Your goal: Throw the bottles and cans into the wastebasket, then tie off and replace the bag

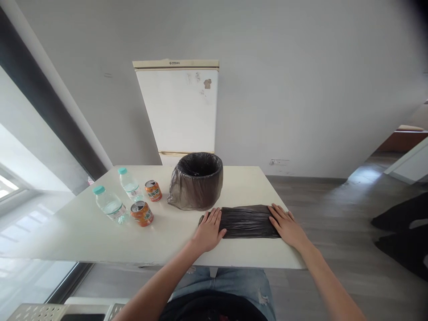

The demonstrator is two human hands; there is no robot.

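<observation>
Black folded plastic bag (247, 222) lies on the white flat table (83, 236) beneath my left hand (209, 229) and right hand (288, 226), fingers loosely spread. Two orange metal cans (142, 216) are illegible through my feed.

"What lies hidden?"
"Parts of the bag (247, 222), beneath the left hand (209, 232) and right hand (288, 226)."
"Past the left fingers (217, 218)?"
"A fridge (180, 107), its lettering too small to read, its base behind the table (247, 255)."
"Right of the right fingers (276, 213)?"
"A dark shape (405, 213), cut off."
</observation>
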